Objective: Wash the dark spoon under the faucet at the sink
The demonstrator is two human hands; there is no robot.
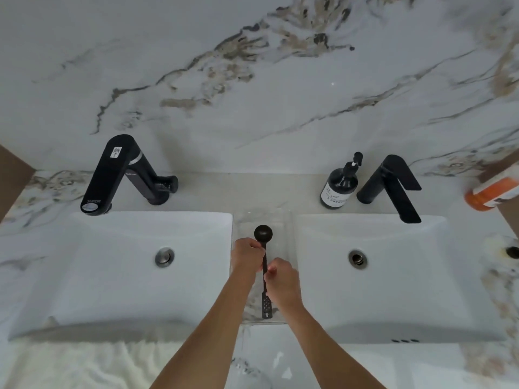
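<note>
Spoon (264, 265), dark and long-handled, lies lengthwise over a clear tray (285, 220) on the counter strip between two white basins, bowl toward 12 o'clock, perforated handle end toward 6.

Going left to right: the left faucet (112, 175) stands at about 10 o'clock from the spoon, its spout over the left basin (112, 276); no water can be seen running. The left hand (247, 258) closes its fingers on the handle just below the bowl. The right hand (282, 280) pinches the middle of the handle, fingers curled narrow around it. At about 2 o'clock a dark pump bottle (338, 186) stands just beside the right faucet (393, 183), which reaches over the right basin (393, 276).

The step in hand looks like lifting the spoon. It would go best with one hand keeping a firm grip low on the handle, freeing the other for the faucet lever, then carrying the bowl directly beneath a spout, tilted so water runs off into the basin.
</note>
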